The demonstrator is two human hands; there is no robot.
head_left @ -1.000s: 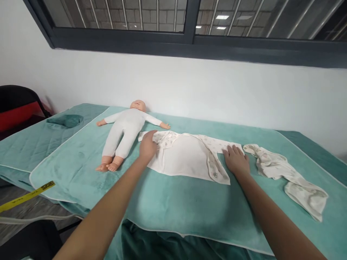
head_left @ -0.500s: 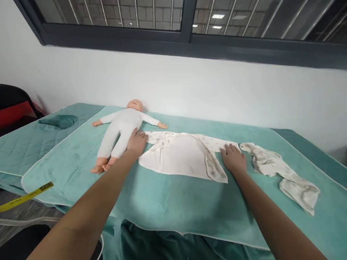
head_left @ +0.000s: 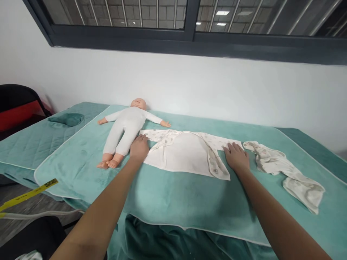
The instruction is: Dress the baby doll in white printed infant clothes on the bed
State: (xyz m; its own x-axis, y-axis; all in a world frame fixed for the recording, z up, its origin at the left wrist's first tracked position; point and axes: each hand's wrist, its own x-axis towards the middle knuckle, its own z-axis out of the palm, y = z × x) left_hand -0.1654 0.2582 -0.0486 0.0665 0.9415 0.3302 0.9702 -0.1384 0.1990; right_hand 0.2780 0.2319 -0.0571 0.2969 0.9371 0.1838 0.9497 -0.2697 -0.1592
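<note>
A white baby shirt (head_left: 187,153) with a small print on its sleeves lies spread open on the green mat (head_left: 173,202). My left hand (head_left: 139,147) touches the end of its left sleeve, with the fingers laid out over the cuff. On the opposite sleeve, near its cuff, my right hand (head_left: 236,156) rests flat with fingers apart. Left of the shirt a baby doll (head_left: 126,126) in a white bodysuit lies on its back, its legs close to my left hand. To the right of my right hand is a crumpled printed baby garment (head_left: 287,169).
The mat lies over a quilted green bed (head_left: 24,148) against a white wall under a barred window (head_left: 162,36). A small green cushion (head_left: 69,119) is at the left. A black and red bag (head_left: 21,112) and a yellow strap (head_left: 29,195) sit at the left edge.
My left hand has shifted slightly down from the upper sleeve end, away from the doll's torso. The right hand stays on its sleeve. The whole view has turned slightly left.
</note>
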